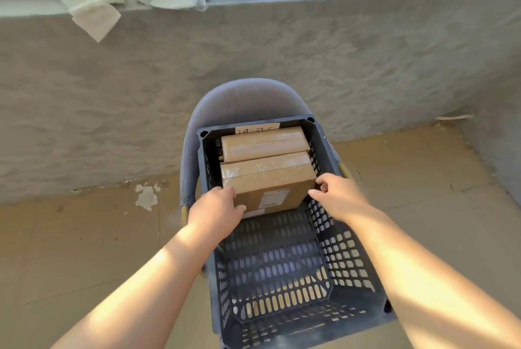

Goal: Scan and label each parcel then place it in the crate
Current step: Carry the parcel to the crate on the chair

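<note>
Holds the near box [267,182] by both sides, with left grip [217,207] curled round one corner and right grip [335,196] pinching the opposite edge. Stands it inside the crate [338,250], close against the far box [265,142]. Could topple forward if released leaning; could trap fingers against the crate wall or nudge the crate on its chair [242,95].

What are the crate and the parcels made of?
Crate: likely moulded plastic, matt dark grey, with slotted walls and floor. Near parcel and far parcel: brown cardboard, matt, with glossy, wrinkled clear tape over the seams.
</note>
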{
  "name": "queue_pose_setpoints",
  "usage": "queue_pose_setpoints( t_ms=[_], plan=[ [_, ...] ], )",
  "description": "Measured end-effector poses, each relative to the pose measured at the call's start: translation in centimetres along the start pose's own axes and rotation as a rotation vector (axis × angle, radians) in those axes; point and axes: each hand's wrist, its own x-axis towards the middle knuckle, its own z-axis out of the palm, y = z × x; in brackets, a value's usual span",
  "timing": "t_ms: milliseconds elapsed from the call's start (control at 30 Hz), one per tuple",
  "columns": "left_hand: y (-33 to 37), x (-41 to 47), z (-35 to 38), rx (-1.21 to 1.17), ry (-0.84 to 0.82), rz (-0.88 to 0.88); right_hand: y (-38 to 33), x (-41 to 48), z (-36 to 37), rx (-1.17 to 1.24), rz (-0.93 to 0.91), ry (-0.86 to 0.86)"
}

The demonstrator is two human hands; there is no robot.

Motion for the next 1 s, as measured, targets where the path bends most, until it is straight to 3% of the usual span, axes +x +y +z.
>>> queue_pose_setpoints(
  t_ms=[267,467,667,1000],
  plan=[
    [2.0,-9.6,1.2,0.048,-0.1,0.147,4.2,-12.1,-0.2,-0.059,-0.04,-0.113],
    [3.5,-14.7,2.8,0.123,-0.178,0.311,8.2,-20.9,2.4,0.002,0.14,-0.051],
    [4.4,-18.6,5.2,0.256,-0.253,0.569,10.8,-30.8,6.9,0.311,0.385,0.058],
    [8.3,-29.0,11.7,0.509,-0.401,0.979,14.3,-48.6,16.9,0.425,0.703,0.185]
  ],
)
